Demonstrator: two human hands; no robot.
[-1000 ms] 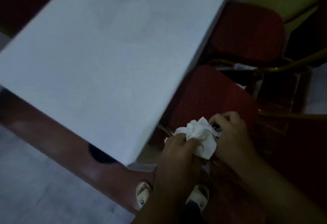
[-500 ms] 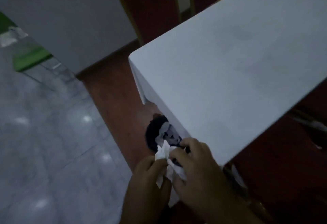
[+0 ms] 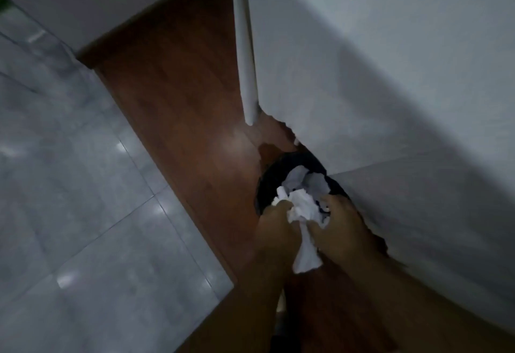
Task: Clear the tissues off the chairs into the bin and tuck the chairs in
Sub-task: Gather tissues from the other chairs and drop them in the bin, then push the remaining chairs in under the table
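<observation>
A crumpled white tissue wad (image 3: 302, 209) is pinched between my left hand (image 3: 274, 228) and my right hand (image 3: 338, 227), with a tail hanging down between them. The wad sits right over the near rim of a black bin (image 3: 269, 182) on the floor, which holds other tissues (image 3: 309, 181). The bin stands half under the corner of the white-clothed table (image 3: 390, 60). No chair is in view.
The tablecloth edge (image 3: 245, 54) hangs down beside the bin. A strip of red-brown wooden floor (image 3: 178, 107) runs under the table. Grey glossy tiles (image 3: 78, 185) cover the left side.
My view swung from the red chair to the table corner. Both hands carried the tissue wad from the chair seat to just above the bin, which is now much closer.
</observation>
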